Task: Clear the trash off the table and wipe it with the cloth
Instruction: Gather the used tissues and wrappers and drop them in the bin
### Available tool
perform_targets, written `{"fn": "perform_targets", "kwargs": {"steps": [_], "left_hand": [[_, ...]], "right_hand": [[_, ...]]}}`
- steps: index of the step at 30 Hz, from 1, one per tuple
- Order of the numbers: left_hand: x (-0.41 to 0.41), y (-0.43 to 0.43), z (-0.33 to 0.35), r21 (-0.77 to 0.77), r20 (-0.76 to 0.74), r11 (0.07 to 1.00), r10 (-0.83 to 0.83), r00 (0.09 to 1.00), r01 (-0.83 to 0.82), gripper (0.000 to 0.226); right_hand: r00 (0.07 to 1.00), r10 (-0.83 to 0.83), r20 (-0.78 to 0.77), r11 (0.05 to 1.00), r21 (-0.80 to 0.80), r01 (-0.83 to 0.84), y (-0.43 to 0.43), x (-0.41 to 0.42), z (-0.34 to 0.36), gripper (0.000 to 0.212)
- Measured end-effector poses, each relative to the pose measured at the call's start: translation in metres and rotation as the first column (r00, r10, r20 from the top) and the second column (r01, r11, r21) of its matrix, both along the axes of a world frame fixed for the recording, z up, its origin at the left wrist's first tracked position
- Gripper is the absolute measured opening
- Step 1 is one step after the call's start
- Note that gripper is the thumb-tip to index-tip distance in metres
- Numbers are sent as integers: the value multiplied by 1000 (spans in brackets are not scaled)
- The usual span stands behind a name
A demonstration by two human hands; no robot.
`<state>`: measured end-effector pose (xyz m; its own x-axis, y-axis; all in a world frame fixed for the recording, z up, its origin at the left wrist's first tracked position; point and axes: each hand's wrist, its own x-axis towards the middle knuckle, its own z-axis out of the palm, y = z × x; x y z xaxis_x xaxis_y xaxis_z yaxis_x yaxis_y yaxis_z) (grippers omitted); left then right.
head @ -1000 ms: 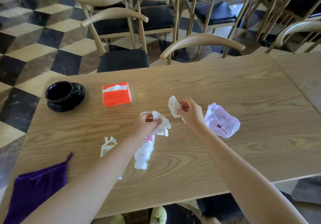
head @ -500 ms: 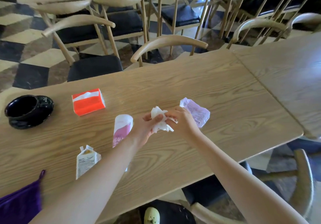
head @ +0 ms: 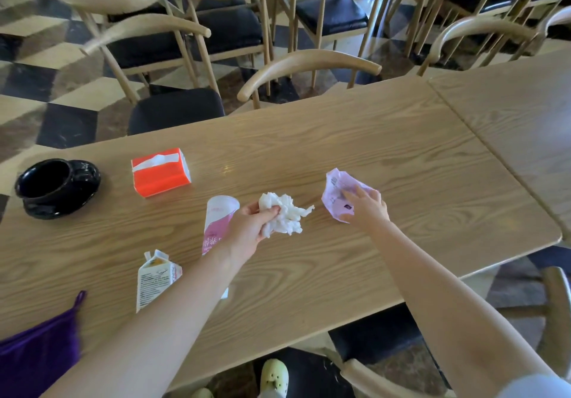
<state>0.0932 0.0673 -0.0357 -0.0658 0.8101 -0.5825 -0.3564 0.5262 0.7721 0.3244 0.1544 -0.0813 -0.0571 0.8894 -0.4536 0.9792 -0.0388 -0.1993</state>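
The left hand (head: 247, 227) is gripping a wad of white tissue (head: 282, 214) just above the wooden table (head: 401, 166). The right hand (head: 366, 207) is lying with fingers spread on a crumpled pink wrapper (head: 338, 189); whether it is grasping the wrapper cannot be told. A pink-and-white cup (head: 216, 221) is lying on its side beside the left wrist, with a small carton (head: 156, 275) nearer the table edge. The purple cloth (head: 37, 351) is sitting at the near left corner.
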Motion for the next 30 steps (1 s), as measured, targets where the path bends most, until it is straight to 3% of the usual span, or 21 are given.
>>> {"fn": "perform_targets", "kwargs": {"steps": [2, 5, 7, 8, 11, 14, 17, 19, 21, 23, 26, 30], "left_hand": [[-3, -3, -2, 9, 12, 1000, -13, 1000, 12, 14], [-7, -6, -7, 5, -6, 1000, 3, 1000, -3, 14], [-9, -8, -7, 5, -7, 1000, 8, 1000, -8, 12], [-11, -10, -7, 7, -8, 1000, 5, 1000, -5, 13], [-18, -11, -3, 18, -26, 1000, 3, 1000, -3, 12], [-25, -11, 5, 31, -54, 999, 20, 998, -19, 11], [-28, -13, 20, 69, -52, 997, 41, 998, -38, 9], [-28, -14, 31, 126, -54, 991, 62, 997, -55, 12], [-32, -18, 44, 198, -93, 979, 63, 994, -43, 5], [-37, -23, 55, 255, -146, 967, 61, 987, -22, 13], [-50, -31, 67, 262, -60, 958, 136, 989, -115, 24], [-75, -47, 77, 225, 133, 956, 163, 978, -190, 38]], "right_hand": [[999, -4, -41, 998, 61, 7, -1, -1, -7, 39], [952, -217, -214, 952, 171, 255, -2, -2, -14, 31], [889, -366, -277, 894, 162, 418, -5, 0, -10, 25], [890, -375, -260, 895, 146, 421, -6, 1, -7, 21], [958, -248, -144, 938, 210, 274, -8, -1, 11, 21], [892, -189, -411, 935, 202, 292, -7, -15, 46, 21], [763, -31, -646, 973, 157, 172, -18, -45, 89, 11], [709, 70, -702, 981, 176, 77, -31, -67, 111, 10], [709, 144, -690, 981, 194, -10, -42, -88, 120, 15], [725, 200, -659, 975, 205, -83, -51, -108, 125, 27], [695, 237, -678, 972, 167, -168, -59, -133, 128, 48], [686, 264, -678, 964, 184, -190, -69, -160, 130, 54]]}}
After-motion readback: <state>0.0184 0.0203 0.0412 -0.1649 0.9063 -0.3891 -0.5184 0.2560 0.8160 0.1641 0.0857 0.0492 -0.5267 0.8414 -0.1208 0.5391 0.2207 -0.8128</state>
